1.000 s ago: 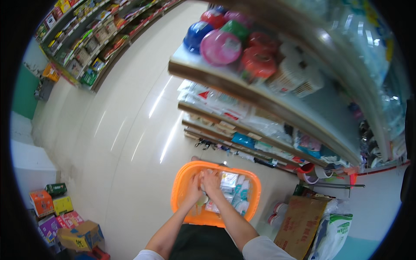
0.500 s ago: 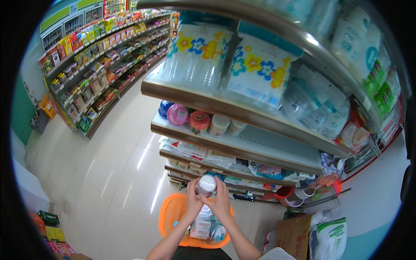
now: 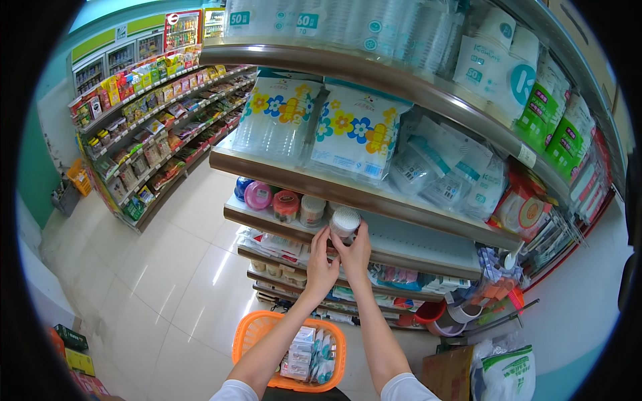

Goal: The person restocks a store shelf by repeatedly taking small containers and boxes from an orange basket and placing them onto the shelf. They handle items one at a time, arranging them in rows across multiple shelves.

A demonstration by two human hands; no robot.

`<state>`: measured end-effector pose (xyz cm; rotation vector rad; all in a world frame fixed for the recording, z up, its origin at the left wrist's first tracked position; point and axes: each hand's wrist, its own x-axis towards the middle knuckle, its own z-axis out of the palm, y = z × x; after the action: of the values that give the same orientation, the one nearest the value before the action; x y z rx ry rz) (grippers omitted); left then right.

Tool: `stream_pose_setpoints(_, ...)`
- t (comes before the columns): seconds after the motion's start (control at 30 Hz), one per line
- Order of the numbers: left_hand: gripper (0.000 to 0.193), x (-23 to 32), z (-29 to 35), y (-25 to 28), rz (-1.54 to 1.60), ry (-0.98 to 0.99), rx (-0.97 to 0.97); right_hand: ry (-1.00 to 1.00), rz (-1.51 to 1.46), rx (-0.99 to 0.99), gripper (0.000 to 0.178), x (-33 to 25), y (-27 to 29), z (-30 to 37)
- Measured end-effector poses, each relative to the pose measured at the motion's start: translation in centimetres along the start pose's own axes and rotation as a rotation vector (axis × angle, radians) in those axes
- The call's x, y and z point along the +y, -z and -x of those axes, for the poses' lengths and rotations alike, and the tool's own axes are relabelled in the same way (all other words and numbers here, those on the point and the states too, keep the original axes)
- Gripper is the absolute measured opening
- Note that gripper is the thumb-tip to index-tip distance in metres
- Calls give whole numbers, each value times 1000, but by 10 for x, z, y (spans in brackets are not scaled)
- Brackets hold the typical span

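Both hands hold a round clear tub with a white dotted top, which looks like a tub of cotton swabs (image 3: 345,221), at the front edge of a shelf (image 3: 428,250). My left hand (image 3: 322,269) grips its left side and lower front, and my right hand (image 3: 356,255) wraps its right side. Just left of it stands a similar tub (image 3: 312,211). Farther left are a red-lidded tub (image 3: 286,206), a pink round container (image 3: 258,195) and a blue one (image 3: 242,188). Below my forearms sits an orange basket (image 3: 241,337) holding small white boxes (image 3: 299,355) and teal-and-white packets (image 3: 325,357).
The shelf above juts out over my hands, bearing bagged plastic cups (image 3: 358,130). Lower shelves hold packaged goods. Red and white buckets (image 3: 438,317) stand at the right, near a cardboard box (image 3: 447,375) and a white-green bag (image 3: 509,374). A snack shelf (image 3: 154,127) runs along the left.
My hands have carried the tub up and forward from above the basket to the shelf edge, beside the other tubs. The view has shifted, and the basket's contents now show more fully.
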<state>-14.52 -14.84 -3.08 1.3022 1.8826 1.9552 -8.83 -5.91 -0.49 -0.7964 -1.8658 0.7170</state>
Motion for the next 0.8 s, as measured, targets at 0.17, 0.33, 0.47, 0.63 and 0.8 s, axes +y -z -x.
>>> stream_pose_setpoints(0.17,74,-8,-2,-15,-22,-3,10,63,79,14,69,16,-8,-14)
stream_pose_setpoints(0.33,74,-20,-3,-24,-68,14,15,39,111,-35,71,22,-13,-20)
stream_pose_setpoints(0.47,75,-22,0,-26,-130,-3,46,-5,156,-99,72,28,-16,-15)
stream_pose_setpoints(0.63,76,-23,2,-25,-189,17,14,77,163,-78,72,38,-20,-14)
stream_pose_setpoints(0.8,73,-23,-1,-16,-220,70,-34,14,182,-92,71,27,-24,-15)
